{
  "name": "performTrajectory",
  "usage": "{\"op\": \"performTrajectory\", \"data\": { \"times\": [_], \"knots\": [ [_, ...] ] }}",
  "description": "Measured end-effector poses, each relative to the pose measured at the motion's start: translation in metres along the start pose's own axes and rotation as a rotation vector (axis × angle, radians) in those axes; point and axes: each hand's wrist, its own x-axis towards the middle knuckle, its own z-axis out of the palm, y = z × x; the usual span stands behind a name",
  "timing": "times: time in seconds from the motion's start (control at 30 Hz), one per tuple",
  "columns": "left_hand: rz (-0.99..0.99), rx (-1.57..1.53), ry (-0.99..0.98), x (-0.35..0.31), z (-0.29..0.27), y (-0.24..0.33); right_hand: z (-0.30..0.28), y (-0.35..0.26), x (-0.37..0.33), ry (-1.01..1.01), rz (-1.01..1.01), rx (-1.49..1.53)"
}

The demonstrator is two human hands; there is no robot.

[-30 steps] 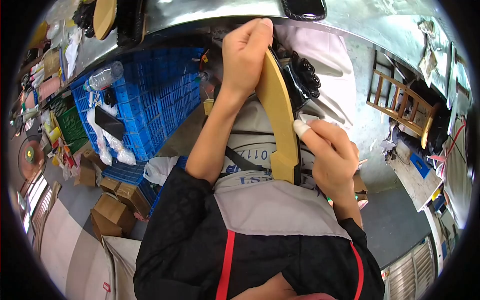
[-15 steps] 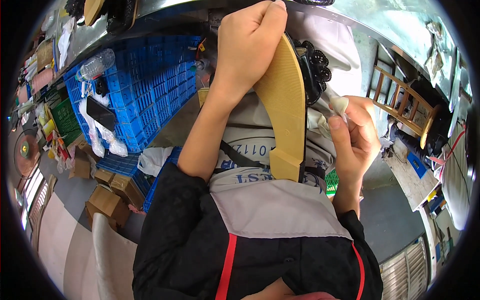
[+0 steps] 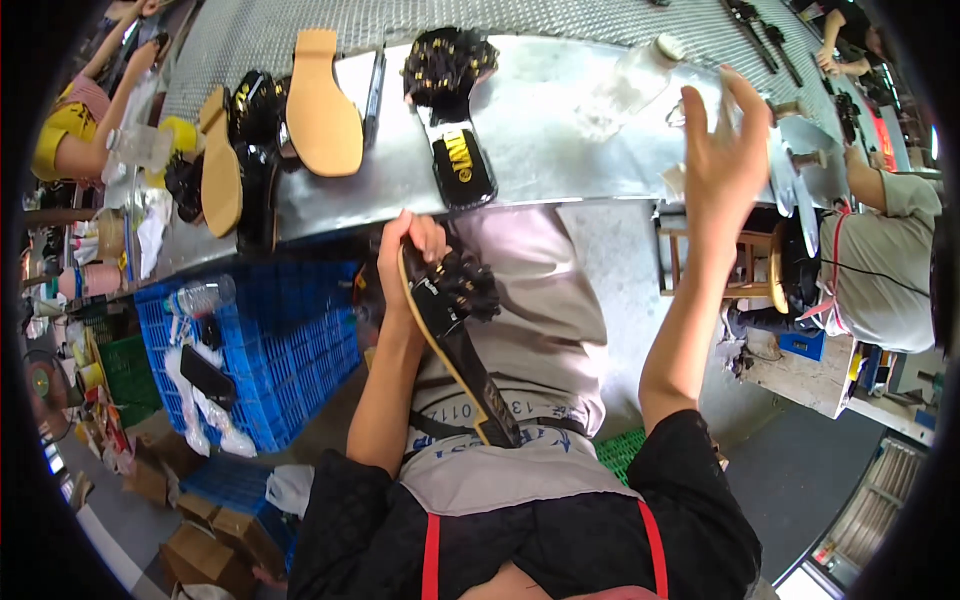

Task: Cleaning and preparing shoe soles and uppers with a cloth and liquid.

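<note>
My left hand (image 3: 400, 255) grips the toe end of a black sandal (image 3: 462, 350) over my lap. The sandal stands on edge, with its tan sole edge to the left, a dark ruffled flower on the strap and its heel against my apron (image 3: 500, 475). My right hand (image 3: 722, 165) is stretched over the right part of the metal bench, fingers spread, with nothing seen in it. Beside it lie a clear plastic bottle (image 3: 650, 65) and a small pale piece (image 3: 674, 182). Another black sandal (image 3: 463, 165) with a ruffled upper lies mid-bench.
Tan-soled sandals (image 3: 325, 120) lie at the bench's left. Below stands a blue crate (image 3: 290, 350) with a phone (image 3: 207, 376) on its side. Cardboard boxes (image 3: 205, 555) sit lower left. A wooden stool (image 3: 745, 265) and a co-worker in a grey apron (image 3: 875, 265) are at right.
The view has tilted up, bringing the bench into sight. My left hand has lowered and turned the sandal on edge. My right hand has left the sandal for the bench, its pale scrap gone.
</note>
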Motion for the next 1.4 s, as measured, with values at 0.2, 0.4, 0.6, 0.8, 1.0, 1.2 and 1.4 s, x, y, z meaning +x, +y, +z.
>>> {"op": "performTrajectory", "data": {
  "times": [0.2,0.4,0.6,0.8,1.0,1.2,1.4],
  "knots": [
    [-0.041,-0.212,0.008,-0.002,0.004,-0.018,0.049,0.013,0.018,-0.182,0.058,0.054],
    [-0.12,-0.303,-0.071,-0.001,-0.013,-0.032,0.056,0.032,0.015,-0.053,0.306,0.23],
    [-0.216,-0.338,0.061,-0.025,0.022,-0.034,0.077,0.108,-0.004,0.342,1.219,1.23],
    [-0.173,-0.205,0.093,-0.011,-0.003,-0.039,0.092,0.135,-0.007,0.221,1.445,1.713],
    [-0.15,0.016,0.151,0.01,-0.025,-0.041,0.072,0.113,0.02,0.158,0.527,0.485],
    [-0.289,0.006,0.174,0.013,0.0,-0.043,0.043,0.041,0.022,-0.189,0.179,0.192],
    [-0.258,0.301,0.336,0.004,0.042,-0.041,0.031,0.025,0.029,-0.326,0.045,0.063]
  ]
}}
